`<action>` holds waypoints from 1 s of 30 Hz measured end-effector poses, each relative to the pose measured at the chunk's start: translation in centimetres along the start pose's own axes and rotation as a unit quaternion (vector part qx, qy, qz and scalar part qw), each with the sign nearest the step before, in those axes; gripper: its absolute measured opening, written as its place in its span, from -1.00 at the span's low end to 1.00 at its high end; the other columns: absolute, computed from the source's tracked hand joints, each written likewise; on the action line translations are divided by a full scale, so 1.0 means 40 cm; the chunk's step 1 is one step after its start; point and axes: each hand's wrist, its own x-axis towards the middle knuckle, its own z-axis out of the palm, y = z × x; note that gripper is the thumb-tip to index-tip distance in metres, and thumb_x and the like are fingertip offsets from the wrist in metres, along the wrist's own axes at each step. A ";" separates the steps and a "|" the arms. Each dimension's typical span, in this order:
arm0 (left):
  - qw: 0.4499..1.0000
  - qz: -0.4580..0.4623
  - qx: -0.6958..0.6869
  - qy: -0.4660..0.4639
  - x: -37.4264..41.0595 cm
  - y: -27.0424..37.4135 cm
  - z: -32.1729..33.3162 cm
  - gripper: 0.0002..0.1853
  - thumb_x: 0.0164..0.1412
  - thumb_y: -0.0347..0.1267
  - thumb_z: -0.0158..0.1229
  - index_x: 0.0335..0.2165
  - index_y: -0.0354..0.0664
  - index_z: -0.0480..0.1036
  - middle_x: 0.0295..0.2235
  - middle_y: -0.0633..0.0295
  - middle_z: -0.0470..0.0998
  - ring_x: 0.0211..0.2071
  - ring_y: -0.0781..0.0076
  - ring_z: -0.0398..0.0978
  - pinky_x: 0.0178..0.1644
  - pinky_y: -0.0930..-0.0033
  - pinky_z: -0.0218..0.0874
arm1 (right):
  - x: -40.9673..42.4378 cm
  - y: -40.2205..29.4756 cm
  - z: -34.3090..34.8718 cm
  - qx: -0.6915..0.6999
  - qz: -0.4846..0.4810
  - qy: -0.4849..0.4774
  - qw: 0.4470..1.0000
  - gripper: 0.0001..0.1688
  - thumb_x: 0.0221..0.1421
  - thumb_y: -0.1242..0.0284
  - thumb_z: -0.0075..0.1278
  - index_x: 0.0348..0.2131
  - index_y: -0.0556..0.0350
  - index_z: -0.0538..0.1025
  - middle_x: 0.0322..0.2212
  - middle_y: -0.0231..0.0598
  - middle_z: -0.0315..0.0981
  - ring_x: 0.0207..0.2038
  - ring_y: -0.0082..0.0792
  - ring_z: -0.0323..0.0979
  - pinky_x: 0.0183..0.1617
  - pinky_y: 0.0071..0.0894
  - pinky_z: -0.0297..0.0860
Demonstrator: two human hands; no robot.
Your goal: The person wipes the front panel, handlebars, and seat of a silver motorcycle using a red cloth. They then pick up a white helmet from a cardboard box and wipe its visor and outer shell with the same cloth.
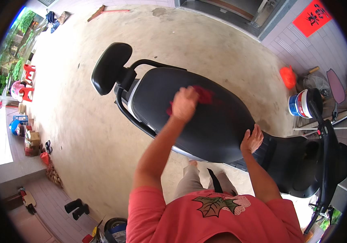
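Note:
Before me stands a black electric scooter, its long padded seat (216, 127) running across the middle of the view. My left hand (185, 103) is closed on a dark red cloth (203, 94) and presses it against the seat's upper surface. The cloth is blurred and shows on both sides of my fist. My right hand (252, 138) lies on the rounded front end of the seat, thumb apart from the fingers, holding nothing. A padded backrest (112, 68) rises behind the seat, joined to a black tubular grab rail (158, 63).
The scooter's handlebar (326, 158) is at the right. Beyond it, a white paint bucket (300, 104) and an orange bag (287, 77) stand by the wall. At left are red plastic stools (27, 94), a person in pink (16, 90) and cardboard boxes (33, 138). Black boots (77, 208) are lower left.

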 end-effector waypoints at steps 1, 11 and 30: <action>0.999 -0.017 0.028 0.023 0.021 -0.067 -0.005 -0.78 -0.28 -0.52 0.01 -0.48 -0.12 0.40 -0.35 0.17 0.37 -0.35 0.19 0.30 -0.32 0.27 0.19 | 0.001 -0.005 -0.001 0.002 0.000 -0.002 1.000 -0.52 -0.04 0.28 -0.18 -0.09 0.05 0.33 -0.08 -0.24 0.25 -0.03 -0.16 0.15 0.06 -0.19 0.04; 0.937 -0.296 0.180 -0.043 0.144 -0.238 0.036 -0.87 -0.09 -0.46 -0.01 -0.45 -0.15 0.42 -0.38 0.13 0.38 -0.31 0.18 0.35 -0.31 0.29 0.28 | 0.002 -0.009 -0.005 0.005 -0.007 0.004 1.000 -0.51 -0.03 0.24 -0.21 -0.09 0.06 0.33 -0.08 -0.24 0.24 -0.03 -0.17 0.15 0.06 -0.21 0.03; 0.983 -0.111 0.146 -0.029 0.103 -0.164 0.032 -0.84 -0.21 -0.50 0.02 -0.54 -0.02 0.44 -0.40 0.25 0.39 -0.27 0.22 0.31 -0.28 0.27 0.23 | -0.004 0.011 0.009 -0.015 -0.017 -0.003 1.000 -0.51 0.00 0.23 -0.24 -0.07 0.03 0.31 -0.08 -0.23 0.24 -0.04 -0.15 0.14 0.06 -0.20 0.04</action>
